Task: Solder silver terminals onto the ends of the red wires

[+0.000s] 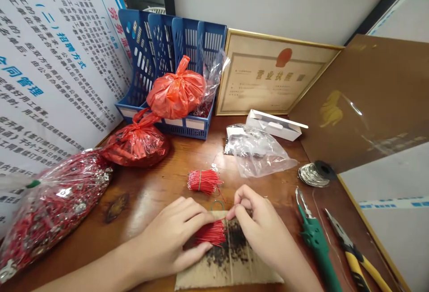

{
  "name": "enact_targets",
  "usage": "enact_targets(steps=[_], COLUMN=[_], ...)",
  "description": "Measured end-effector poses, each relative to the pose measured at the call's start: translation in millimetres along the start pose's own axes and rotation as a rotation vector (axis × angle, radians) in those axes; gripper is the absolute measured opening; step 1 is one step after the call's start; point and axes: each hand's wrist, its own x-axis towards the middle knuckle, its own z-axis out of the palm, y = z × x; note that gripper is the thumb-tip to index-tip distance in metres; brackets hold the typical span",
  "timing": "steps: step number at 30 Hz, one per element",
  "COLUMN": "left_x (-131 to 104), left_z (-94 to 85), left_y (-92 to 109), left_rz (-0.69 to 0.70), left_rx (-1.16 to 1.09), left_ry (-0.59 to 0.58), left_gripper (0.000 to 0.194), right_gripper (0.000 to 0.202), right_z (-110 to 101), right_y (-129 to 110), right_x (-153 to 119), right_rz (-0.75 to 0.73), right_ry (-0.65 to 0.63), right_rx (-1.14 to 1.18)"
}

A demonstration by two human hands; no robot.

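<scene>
bunch of red wires [214,233] lies on a dark-stained piece of cardboard [197,277] at the near side of the bench [157,198]. left hand [177,229]: grip partly closed, fingers across the top of the bunch, thumb along its lower edge, wires between. right hand [259,220]: grip pinched, thumb and index tips together on a thin red wire [221,219] by the bunch's upper right; pressure cannot be told. just beyond the hands: green loop [217,202], then a second bunch [205,181] with a green band around it. to the right, lying apart from the hands: green-handled soldering iron [317,238], yellow-and-black pliers [350,249], spool of silvery wire [311,175]. farther back: clear plastic bag [261,153], just beside an open white box [276,125].
</scene>
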Motion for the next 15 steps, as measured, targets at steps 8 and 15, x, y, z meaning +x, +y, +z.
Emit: enact_targets(steps=[8,15], left_x=[0.5,-0.6], left_z=[2.3,9.0], left_y=[1.0,-4.5], left_rz=[0.006,0.013], left_rx=[0.017,0.089], left_ry=[0.027,0.037], left_gripper=[0.04,0.038], right_gripper=[0.01,0.023], right_z=[2.9,2.2], right_y=[7.1,23.9], right_x=[2.3,7.9], right_rz=[-0.019,-0.06], right_ry=[-0.086,-0.136], right_rx=[0.07,0.03])
